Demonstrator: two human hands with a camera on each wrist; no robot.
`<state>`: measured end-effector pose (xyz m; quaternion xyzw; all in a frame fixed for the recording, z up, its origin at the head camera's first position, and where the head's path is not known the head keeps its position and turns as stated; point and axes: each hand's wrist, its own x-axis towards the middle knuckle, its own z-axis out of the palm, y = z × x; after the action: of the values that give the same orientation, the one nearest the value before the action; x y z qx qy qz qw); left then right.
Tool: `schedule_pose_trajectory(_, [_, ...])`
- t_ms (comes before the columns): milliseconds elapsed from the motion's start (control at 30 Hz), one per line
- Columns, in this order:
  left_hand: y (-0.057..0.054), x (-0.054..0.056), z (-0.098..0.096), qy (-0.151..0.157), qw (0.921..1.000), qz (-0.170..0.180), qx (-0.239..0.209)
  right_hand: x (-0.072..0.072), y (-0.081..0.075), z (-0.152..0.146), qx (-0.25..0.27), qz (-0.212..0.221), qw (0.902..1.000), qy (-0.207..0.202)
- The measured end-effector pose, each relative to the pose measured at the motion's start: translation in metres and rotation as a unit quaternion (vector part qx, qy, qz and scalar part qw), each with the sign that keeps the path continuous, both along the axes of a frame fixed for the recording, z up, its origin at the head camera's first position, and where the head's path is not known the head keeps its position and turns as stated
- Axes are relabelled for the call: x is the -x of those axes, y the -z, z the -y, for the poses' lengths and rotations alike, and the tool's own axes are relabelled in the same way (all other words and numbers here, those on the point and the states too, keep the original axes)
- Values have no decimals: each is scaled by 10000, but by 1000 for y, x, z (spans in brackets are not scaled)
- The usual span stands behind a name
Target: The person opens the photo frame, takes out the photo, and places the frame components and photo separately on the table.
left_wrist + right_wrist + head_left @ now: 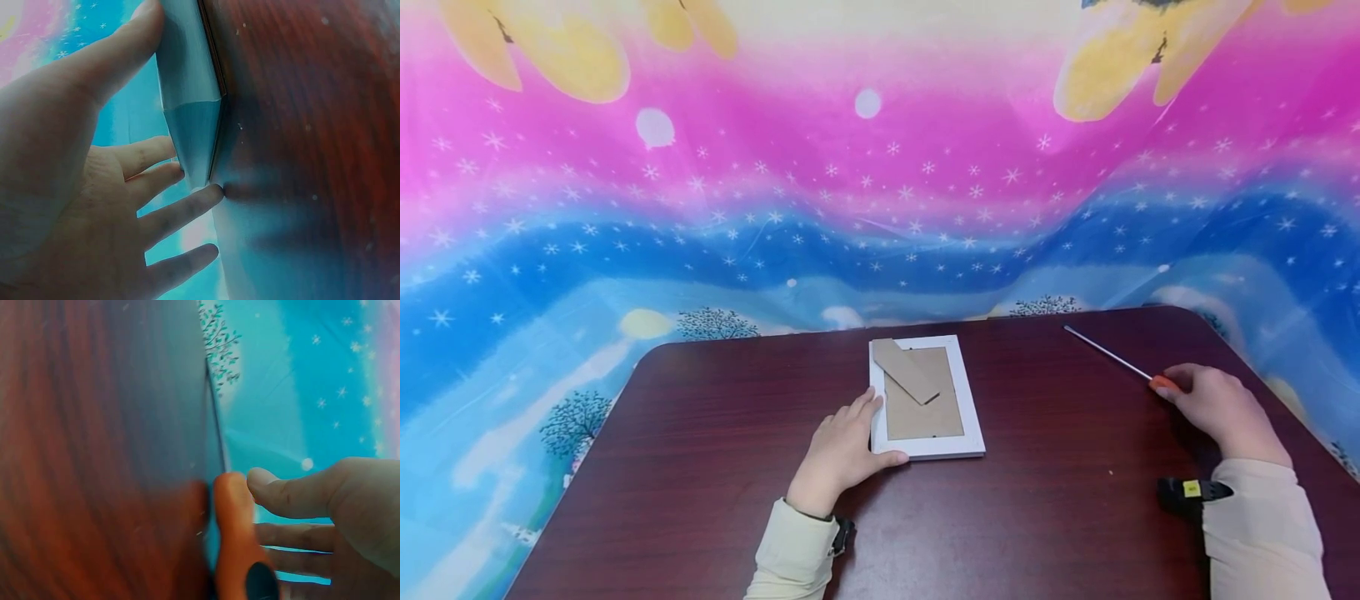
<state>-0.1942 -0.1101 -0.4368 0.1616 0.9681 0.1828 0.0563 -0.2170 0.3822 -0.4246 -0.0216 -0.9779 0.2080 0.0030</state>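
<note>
A white picture frame [973,417] lies back side up on the table, its brown backing board [925,421] and slanted stand leg [904,372] showing. My left hand [842,446] is at the frame's near left corner. Its thumb lies along the near edge, and the spread, straight fingers reach along the left side. At the right, my right hand [1221,408] holds a screwdriver by its orange handle [234,531], thumb tip against the handle and fingers passing behind it. The screwdriver's metal shaft [1108,354] points toward the table's back edge.
The dark red-brown table [715,467] has rounded back corners. Behind it hangs a pink and blue cloth [820,183] with snowflakes and trees. A black wrist device with a yellow label [1192,489] is on the right wrist, and another black one [844,536] on the left.
</note>
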Motion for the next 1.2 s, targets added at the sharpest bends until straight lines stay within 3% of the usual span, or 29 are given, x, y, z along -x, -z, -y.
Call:
schedule_pose_trajectory(267, [-4, -1, 3, 91, 9999, 22, -56, -1, -15, 22, -209, -356, 9991, -96])
schedule_pose_trajectory(467, [-8, -2, 6, 75, 9999, -30, -70, 1, -21, 42, -312, -393, 9983, -309])
schedule_pose_trajectory(767, [-9, 3, 12, 481, 9937, -864, -535, 6, -21, 71, -338, -376, 9957, -781])
schedule_pose_trajectory(1200, [-9, 5, 24, 260, 9932, -1080, -358, 4, -21, 122, -535, -773, 9854, -1422])
